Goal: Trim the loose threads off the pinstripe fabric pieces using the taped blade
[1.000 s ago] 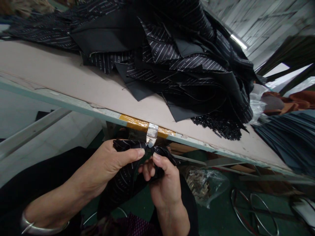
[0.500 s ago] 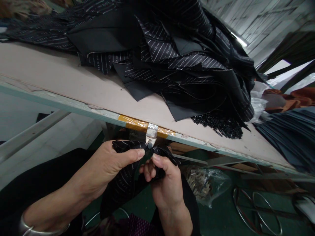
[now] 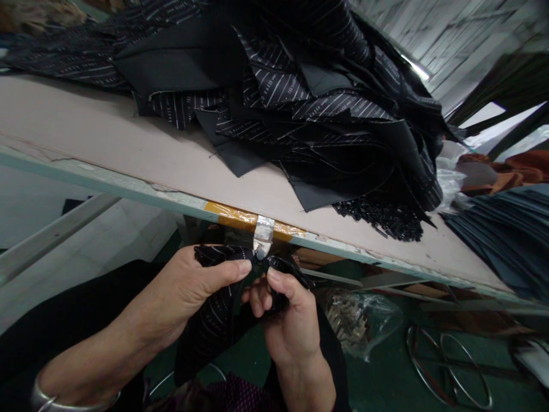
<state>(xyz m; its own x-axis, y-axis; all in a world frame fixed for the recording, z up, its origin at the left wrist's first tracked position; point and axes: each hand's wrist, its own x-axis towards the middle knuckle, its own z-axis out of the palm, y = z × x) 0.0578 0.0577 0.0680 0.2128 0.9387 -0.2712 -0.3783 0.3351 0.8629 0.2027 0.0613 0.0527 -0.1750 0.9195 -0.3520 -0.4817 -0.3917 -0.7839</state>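
Observation:
A piece of dark striped fabric [image 3: 217, 315] hangs below the table edge, pulled up against a small metal bracket [image 3: 263, 232] fixed there. My left hand [image 3: 195, 289] pinches the fabric just left of the bracket's tip, thumb on top. On the other side, my right hand [image 3: 291, 309] grips the same fabric between thumb and curled fingers. A small dark round part sits at the bracket's tip, between both thumbs; its kind is too small to make out.
Brown tape [image 3: 234, 214] wraps the table edge around the bracket. On the table [image 3: 107, 137] lie a big heap of striped and plain black fabric pieces [image 3: 278, 86] and a pile of small black parts [image 3: 381, 220]. Below, a clear plastic bag [image 3: 360, 323] rests on the green floor.
Almost nothing differs. Both hands keep their hold on the fabric at the bracket, with only a very slight shift of the right thumb and the view.

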